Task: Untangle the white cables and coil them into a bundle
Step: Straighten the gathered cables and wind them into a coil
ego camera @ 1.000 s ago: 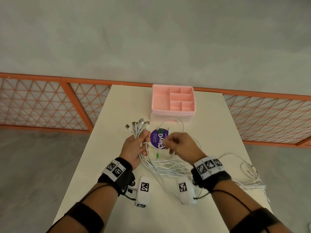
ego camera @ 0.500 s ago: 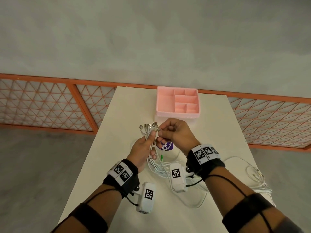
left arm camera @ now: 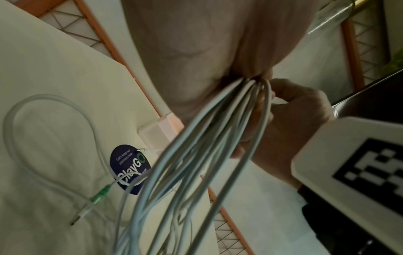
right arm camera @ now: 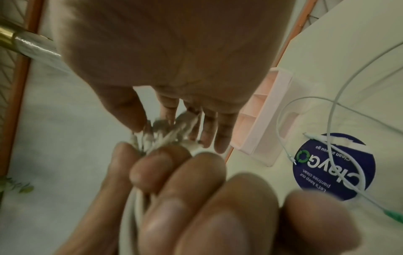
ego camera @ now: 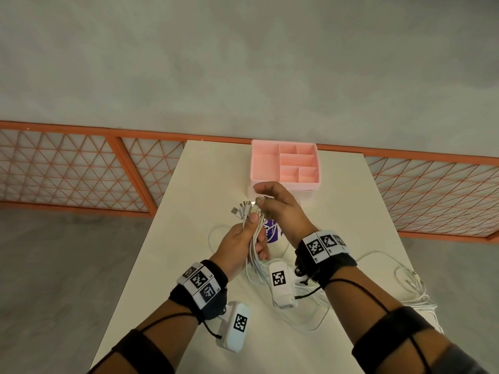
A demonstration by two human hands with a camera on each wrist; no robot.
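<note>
— Grey floor and orange mesh fencing surround the pale worktop [ego camera: 205,184]; where are the cables [ego camera: 253,247]?

— Raised upright in the left hand [ego camera: 237,238], which grips them; plugs fan toward the far pink tray [ego camera: 286,184].

— And the right hand [ego camera: 278,209]?

— Nearest the plugs, fingers loosely spread over them, gripping nothing I can see. Slack trails near-right, toward the worktop's edge.

Your right hand [ego camera: 278,209] covers the plug ends, so its grip on the white cables [ego camera: 255,238] probably can't be judged. Plugs blur in right wrist view; cable loops run off the tabletop [ego camera: 189,238] edge.
</note>
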